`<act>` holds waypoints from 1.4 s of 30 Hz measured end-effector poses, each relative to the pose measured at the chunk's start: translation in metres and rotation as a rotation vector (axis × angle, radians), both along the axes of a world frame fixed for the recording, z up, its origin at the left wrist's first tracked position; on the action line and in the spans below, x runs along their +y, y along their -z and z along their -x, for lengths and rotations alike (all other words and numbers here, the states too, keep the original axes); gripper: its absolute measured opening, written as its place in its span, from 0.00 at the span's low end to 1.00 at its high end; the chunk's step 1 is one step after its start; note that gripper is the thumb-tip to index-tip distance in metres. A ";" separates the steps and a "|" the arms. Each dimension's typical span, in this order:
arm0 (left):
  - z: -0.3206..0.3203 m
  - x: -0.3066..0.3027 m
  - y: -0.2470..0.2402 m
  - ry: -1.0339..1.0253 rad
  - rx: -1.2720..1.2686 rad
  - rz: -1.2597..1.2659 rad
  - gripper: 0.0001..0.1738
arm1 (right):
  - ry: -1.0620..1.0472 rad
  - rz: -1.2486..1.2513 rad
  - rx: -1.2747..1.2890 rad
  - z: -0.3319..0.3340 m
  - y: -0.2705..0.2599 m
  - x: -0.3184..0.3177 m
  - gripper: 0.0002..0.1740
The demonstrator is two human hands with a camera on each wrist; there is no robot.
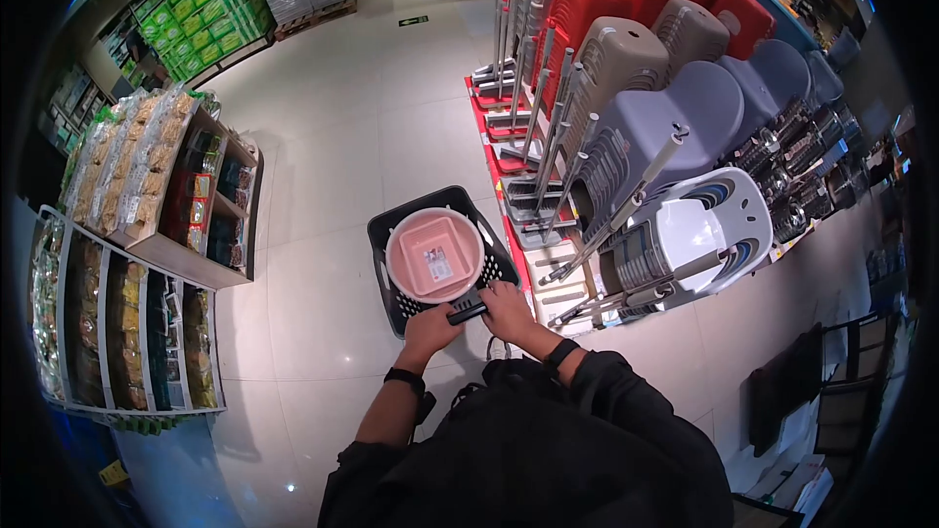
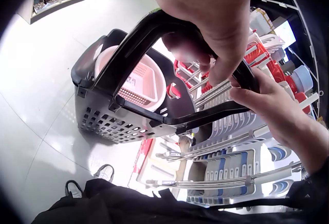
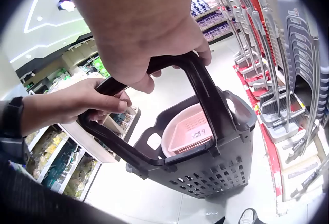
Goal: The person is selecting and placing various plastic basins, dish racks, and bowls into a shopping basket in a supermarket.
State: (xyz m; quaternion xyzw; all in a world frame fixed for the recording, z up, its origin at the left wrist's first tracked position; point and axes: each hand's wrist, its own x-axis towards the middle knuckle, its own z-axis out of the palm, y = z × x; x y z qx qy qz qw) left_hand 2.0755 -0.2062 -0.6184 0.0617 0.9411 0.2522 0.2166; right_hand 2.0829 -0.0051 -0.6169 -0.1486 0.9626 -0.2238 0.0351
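Both hands hold the black handle [image 1: 468, 314] of a dark plastic shopping basket [image 3: 205, 180] with perforated sides. My left hand [image 1: 430, 332] grips one part of the handle bar, fingers curled round it. Close beside it, my right hand [image 1: 507, 308] curls over the other part. A round pink basin [image 1: 395, 269] sits inside the shopping basket. Nested in the basin is a square pink basket [image 1: 423, 233] with a white label. In the right wrist view, my left hand [image 3: 77, 100] wraps the bar with its thumb on top.
Stacked plastic stools [image 1: 675, 108] and long-handled brooms and dustpans [image 1: 548, 137] line the right side. To the left stand shelves of packaged goods [image 1: 137, 166]. A tiled floor [image 1: 323, 137] runs ahead, towards stacked green packs [image 1: 205, 10].
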 end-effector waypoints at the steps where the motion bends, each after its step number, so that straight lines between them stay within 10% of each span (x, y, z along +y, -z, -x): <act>1: 0.007 -0.001 -0.003 0.012 -0.014 -0.002 0.21 | 0.002 0.003 -0.019 0.005 0.000 -0.001 0.22; 23: 0.138 -0.038 0.013 0.224 -0.006 0.040 0.23 | 0.241 0.104 0.085 0.095 0.018 -0.048 0.22; 30: 0.159 -0.038 0.008 0.434 -0.158 0.049 0.29 | 0.580 0.183 -0.086 0.046 -0.011 -0.009 0.38; 35: 0.175 0.058 -0.068 0.643 0.159 -0.380 0.33 | 1.043 0.243 -0.063 -0.038 -0.029 0.072 0.38; 42: 0.123 0.258 -0.123 0.943 -0.127 -0.844 0.41 | 1.480 0.307 0.109 -0.100 -0.036 0.172 0.47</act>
